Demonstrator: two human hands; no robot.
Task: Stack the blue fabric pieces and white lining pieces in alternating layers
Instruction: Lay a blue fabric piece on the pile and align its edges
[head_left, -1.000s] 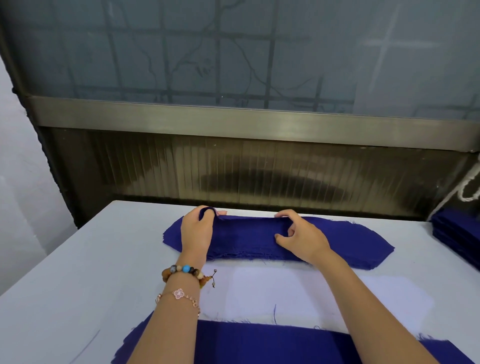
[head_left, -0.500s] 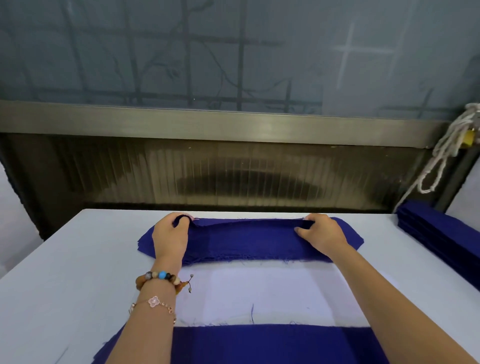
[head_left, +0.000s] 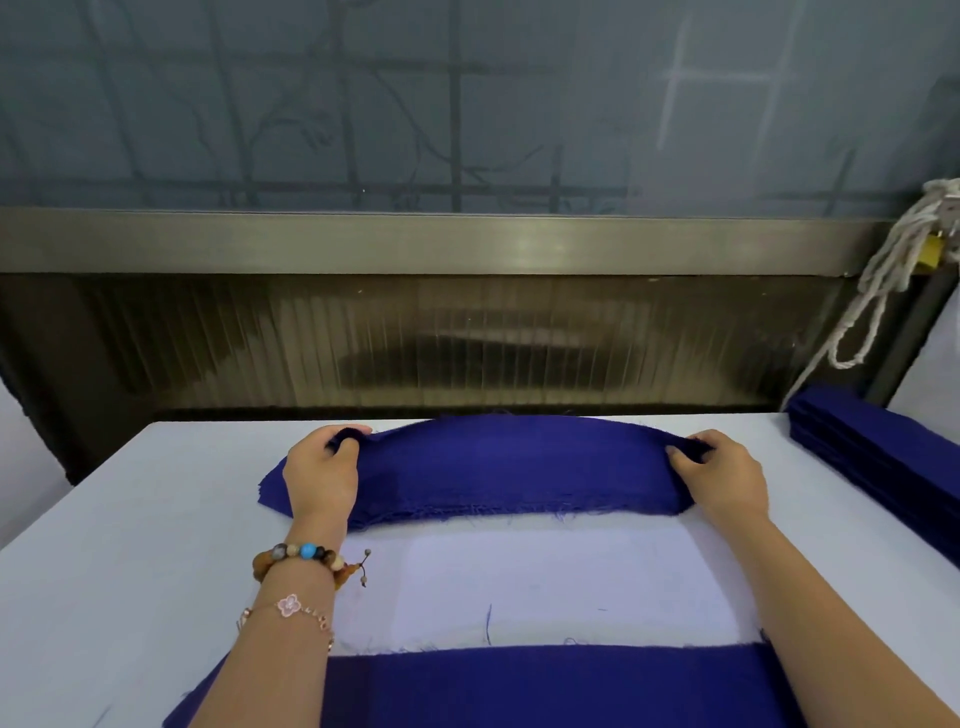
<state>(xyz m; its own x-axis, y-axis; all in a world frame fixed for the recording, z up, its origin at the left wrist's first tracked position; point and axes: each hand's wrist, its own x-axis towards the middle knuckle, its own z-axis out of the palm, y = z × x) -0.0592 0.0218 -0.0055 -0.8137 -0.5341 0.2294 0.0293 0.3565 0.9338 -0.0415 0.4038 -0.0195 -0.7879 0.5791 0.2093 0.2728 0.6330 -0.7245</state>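
Seen from above, a white table (head_left: 130, 545) holds cloth. Both hands pinch one blue piece (head_left: 498, 462) by its ends. The left hand (head_left: 322, 480) grips the left end and the right hand (head_left: 724, 480) the right end, fingers curled into the cloth. The piece arches slightly over a blue pile (head_left: 467, 512) at the table's far side.

Nearer lies white lining (head_left: 545, 587), and nearest, at the bottom edge, a blue layer (head_left: 519, 686). The task looks to be under way: a blue piece is gripped for lifting but not yet laid. How many layers are already stacked cannot be told.

Counted:
- two hands
- three blue groups, including a side stack (head_left: 883, 467) at right
- one white lining area

Single pieces inside the piles are too thin to count.
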